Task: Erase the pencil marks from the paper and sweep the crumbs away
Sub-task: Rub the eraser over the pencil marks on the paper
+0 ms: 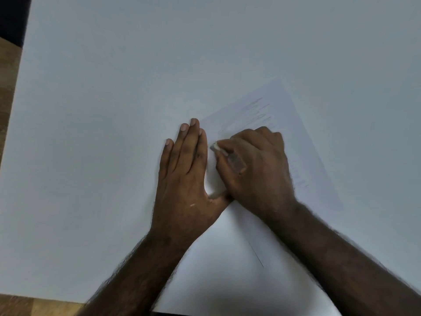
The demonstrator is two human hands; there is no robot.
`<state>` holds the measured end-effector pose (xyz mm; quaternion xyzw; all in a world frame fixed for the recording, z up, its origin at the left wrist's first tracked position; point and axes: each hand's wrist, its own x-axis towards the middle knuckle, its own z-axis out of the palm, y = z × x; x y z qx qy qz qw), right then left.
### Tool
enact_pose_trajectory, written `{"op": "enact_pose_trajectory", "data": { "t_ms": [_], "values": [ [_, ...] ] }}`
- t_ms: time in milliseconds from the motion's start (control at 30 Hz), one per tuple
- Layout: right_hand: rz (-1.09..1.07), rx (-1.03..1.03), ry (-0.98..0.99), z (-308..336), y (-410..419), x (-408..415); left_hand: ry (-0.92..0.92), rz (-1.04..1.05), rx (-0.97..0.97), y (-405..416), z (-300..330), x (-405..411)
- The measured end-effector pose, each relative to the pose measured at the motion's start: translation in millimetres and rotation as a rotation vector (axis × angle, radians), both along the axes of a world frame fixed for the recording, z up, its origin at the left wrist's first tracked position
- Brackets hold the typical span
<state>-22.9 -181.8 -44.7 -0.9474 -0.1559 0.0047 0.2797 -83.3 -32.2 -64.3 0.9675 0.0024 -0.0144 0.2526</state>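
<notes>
A white sheet of paper (303, 142) lies tilted on the white table (114, 110), right of centre. Faint grey pencil marks (259, 112) run across its upper part, and a thin pencil line (257, 255) shows near its lower part. My left hand (184, 176) lies flat with straight fingers at the paper's left edge, its thumb reaching under my right hand. My right hand (252, 165) grips a white eraser (215, 147) with a dark sleeve, its tip down on the paper just right of my left fingers. Crumbs are too small to make out.
The white table top fills most of the view. A wooden floor (9, 71) shows past its left edge and at the lower left corner. The table's near edge runs along the bottom of the view.
</notes>
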Motion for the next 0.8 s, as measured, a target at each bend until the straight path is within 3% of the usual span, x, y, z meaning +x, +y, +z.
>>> {"op": "enact_pose_trajectory", "data": {
  "t_ms": [167, 333, 400, 533, 700, 800],
  "values": [
    [-0.263, -0.034, -0.052, -3, -23, 38, 0.018, -0.011, 0.000, 1, 1, -2],
    [0.001, 0.005, 0.023, 0, 10, -6, -0.006, -0.012, 0.015, 4, 0, -2],
    [-0.026, -0.007, -0.005, -2, 5, 1, 0.003, -0.011, 0.017, 5, 0, -2],
    [-0.292, -0.034, -0.061, -3, -14, 34, 0.039, -0.023, 0.018, 4, 1, -2],
    [-0.070, 0.012, 0.010, -1, 13, -3, -0.006, -0.001, 0.017, 3, -1, -2],
    [-0.116, 0.011, -0.028, -4, 6, 7, 0.016, -0.006, 0.026, 4, 0, -2]
  ]
}}
